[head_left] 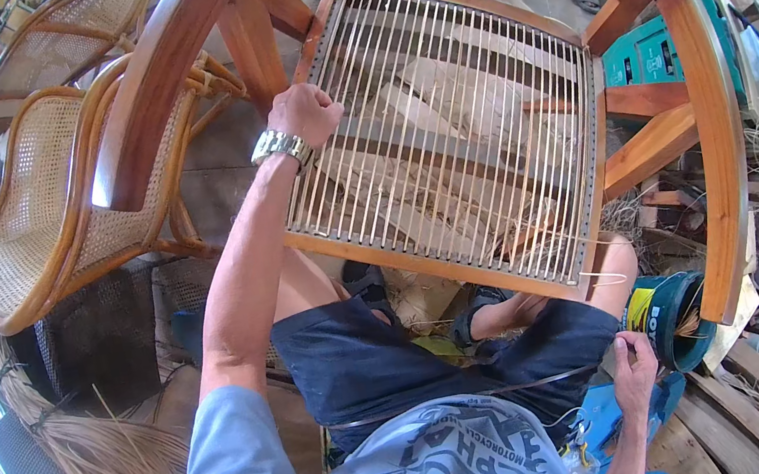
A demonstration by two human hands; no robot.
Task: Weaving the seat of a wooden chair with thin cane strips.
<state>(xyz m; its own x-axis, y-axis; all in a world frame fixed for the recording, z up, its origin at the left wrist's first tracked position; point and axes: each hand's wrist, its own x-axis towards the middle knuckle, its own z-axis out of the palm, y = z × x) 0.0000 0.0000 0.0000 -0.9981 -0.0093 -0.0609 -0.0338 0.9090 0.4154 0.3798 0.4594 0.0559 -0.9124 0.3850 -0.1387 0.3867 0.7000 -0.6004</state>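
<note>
In front of me a wooden chair frame [477, 272] stands, its seat strung with parallel pale cane strands [439, 115]. My left hand [305, 116], with a metal watch [279, 146] on the wrist, is closed at the left rail of the seat; what its fingers grip is hidden. My right hand [635, 370] is low beside my right thigh, fingers curled and pinched. A thin cane strip [488, 391] crosses my lap and runs to that hand. One loose strand end [607, 277] loops out at the seat's near right corner.
Woven rattan chairs [40, 211] stand at the left, above a bundle of long cane [103, 453]. A dark green bucket [684, 320] is by my right knee. A teal case [647, 53] sits beyond the chair's right leg. Wood planks [718, 426] lie at the lower right.
</note>
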